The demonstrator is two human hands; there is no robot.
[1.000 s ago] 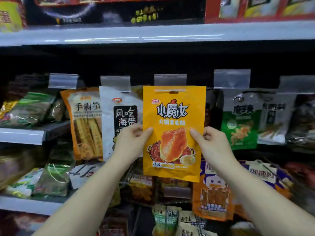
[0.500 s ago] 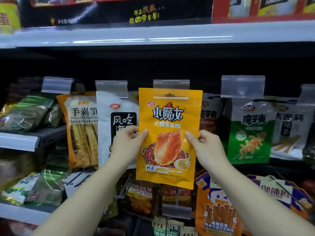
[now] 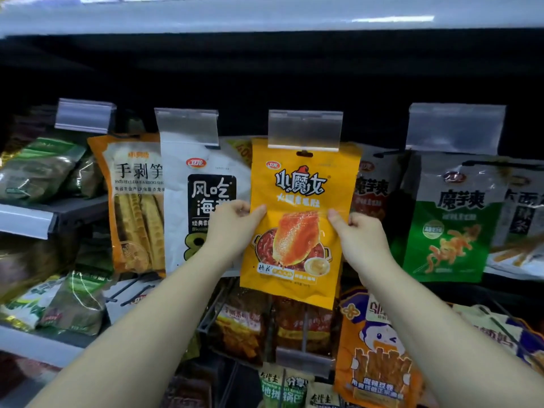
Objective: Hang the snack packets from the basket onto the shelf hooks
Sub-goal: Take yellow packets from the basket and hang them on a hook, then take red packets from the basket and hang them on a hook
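I have the yellow packet (image 3: pixel 300 225) pinched at both side edges, about halfway up: my left hand (image 3: pixel 232 228) on its left edge, my right hand (image 3: pixel 357 234) on its right, each grip clamped with the thumb on the front and the fingers curled behind. Holding it by the sides keeps the top free and the face square to the shelf. The hang hole (image 3: pixel 304 154) sits just under the clear tag (image 3: pixel 305 129) at the hook's front end (the hook itself is hidden behind that tag), so I cannot tell if the hole is threaded yet. My guess is that I'm still feeding it on. The white packet (image 3: pixel 203 198) and green packet (image 3: pixel 450 228) hang on neighbouring hooks, so this one has to stay upright and narrow.
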